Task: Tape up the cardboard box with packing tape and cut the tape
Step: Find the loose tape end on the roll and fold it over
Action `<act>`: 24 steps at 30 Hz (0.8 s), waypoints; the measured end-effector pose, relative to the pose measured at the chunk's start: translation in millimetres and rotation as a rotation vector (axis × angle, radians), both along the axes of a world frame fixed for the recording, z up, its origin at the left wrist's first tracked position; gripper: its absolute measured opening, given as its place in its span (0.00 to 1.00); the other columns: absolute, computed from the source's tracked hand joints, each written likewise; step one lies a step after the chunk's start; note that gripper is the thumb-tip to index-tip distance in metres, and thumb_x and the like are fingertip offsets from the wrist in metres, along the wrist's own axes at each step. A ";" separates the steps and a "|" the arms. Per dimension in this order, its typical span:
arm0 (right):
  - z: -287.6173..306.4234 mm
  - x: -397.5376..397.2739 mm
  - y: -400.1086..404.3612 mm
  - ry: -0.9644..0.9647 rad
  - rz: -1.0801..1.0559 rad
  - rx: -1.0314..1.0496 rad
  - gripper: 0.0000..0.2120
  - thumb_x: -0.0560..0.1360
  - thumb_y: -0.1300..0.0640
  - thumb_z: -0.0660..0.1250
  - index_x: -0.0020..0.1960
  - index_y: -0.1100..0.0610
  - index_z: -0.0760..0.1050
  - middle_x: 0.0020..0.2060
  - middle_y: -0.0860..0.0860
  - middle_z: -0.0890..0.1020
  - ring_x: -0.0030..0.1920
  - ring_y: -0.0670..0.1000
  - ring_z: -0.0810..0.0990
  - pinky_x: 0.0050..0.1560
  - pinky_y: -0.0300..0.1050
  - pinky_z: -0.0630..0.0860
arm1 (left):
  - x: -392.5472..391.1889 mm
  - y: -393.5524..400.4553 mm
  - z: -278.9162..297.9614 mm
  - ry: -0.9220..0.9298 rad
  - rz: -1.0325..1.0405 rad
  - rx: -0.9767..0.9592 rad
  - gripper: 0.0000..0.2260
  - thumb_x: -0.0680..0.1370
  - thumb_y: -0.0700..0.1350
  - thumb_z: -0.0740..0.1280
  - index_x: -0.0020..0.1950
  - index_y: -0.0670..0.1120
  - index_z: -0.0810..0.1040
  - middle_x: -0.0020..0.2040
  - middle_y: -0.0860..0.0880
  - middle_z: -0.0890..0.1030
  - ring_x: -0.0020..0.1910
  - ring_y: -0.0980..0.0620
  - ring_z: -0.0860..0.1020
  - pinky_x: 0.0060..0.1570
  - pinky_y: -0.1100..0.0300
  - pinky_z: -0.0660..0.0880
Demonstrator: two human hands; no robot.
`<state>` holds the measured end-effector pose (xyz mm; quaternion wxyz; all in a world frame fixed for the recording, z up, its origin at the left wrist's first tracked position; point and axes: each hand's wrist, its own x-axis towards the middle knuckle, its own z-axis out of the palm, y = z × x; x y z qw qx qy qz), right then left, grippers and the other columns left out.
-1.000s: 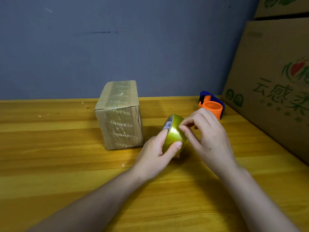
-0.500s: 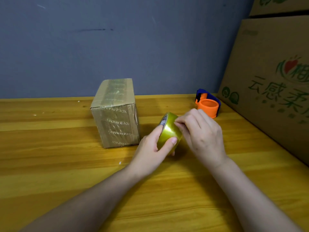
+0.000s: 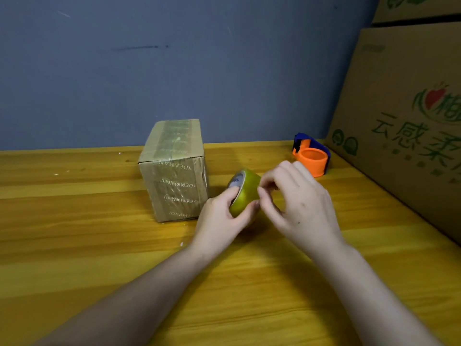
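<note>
A small cardboard box [image 3: 174, 171] wrapped in printed clear tape stands on the wooden table [image 3: 74, 245], left of centre. Just right of it, my left hand [image 3: 219, 221] grips a yellowish roll of packing tape [image 3: 245, 193], thumb in the core and fingers under the rim. My right hand [image 3: 296, 203] is at the roll's right side, its fingertips pinched together against the tape surface. Whether a tape end is lifted is hidden by the fingers. An orange and blue tape cutter [image 3: 311, 156] sits at the back right.
Large printed cardboard cartons [image 3: 404, 121] stand stacked along the right edge of the table. A blue-grey wall [image 3: 199, 58] runs behind the table.
My right hand's fingertips have drawn together and slid a little across the roll's outer face. The left hand keeps the same grip. The view has shifted slightly.
</note>
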<state>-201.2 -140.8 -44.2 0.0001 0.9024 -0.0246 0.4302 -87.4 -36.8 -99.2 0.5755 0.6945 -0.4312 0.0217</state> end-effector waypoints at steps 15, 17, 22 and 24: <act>9.1 3.3 -20.4 0.077 -0.022 0.392 0.06 0.79 0.49 0.60 0.49 0.51 0.70 0.42 0.42 0.76 0.43 0.45 0.75 0.41 0.49 0.76 | -32.7 17.3 28.9 0.377 -0.317 -0.016 0.09 0.75 0.48 0.68 0.44 0.41 0.75 0.29 0.51 0.78 0.26 0.55 0.77 0.29 0.61 0.74; 12.9 4.5 -19.0 0.093 -0.017 0.416 0.07 0.78 0.48 0.61 0.50 0.51 0.71 0.40 0.44 0.78 0.42 0.48 0.78 0.41 0.53 0.76 | -37.8 23.4 32.9 0.453 -0.378 -0.052 0.10 0.75 0.47 0.67 0.46 0.40 0.74 0.29 0.50 0.79 0.26 0.55 0.77 0.28 0.63 0.75; 22.1 2.9 -13.6 0.111 -0.017 0.373 0.07 0.78 0.48 0.62 0.50 0.51 0.71 0.36 0.44 0.77 0.38 0.49 0.77 0.38 0.54 0.76 | -41.0 37.0 38.0 0.351 -0.386 -0.041 0.09 0.75 0.50 0.65 0.47 0.45 0.74 0.32 0.51 0.77 0.27 0.52 0.76 0.28 0.59 0.75; 24.6 1.6 -10.1 0.114 -0.026 0.343 0.07 0.78 0.48 0.61 0.51 0.51 0.71 0.36 0.44 0.77 0.37 0.49 0.77 0.37 0.54 0.77 | -39.4 41.4 37.3 0.181 -0.285 0.072 0.13 0.73 0.58 0.64 0.51 0.52 0.75 0.36 0.51 0.80 0.29 0.52 0.80 0.30 0.55 0.78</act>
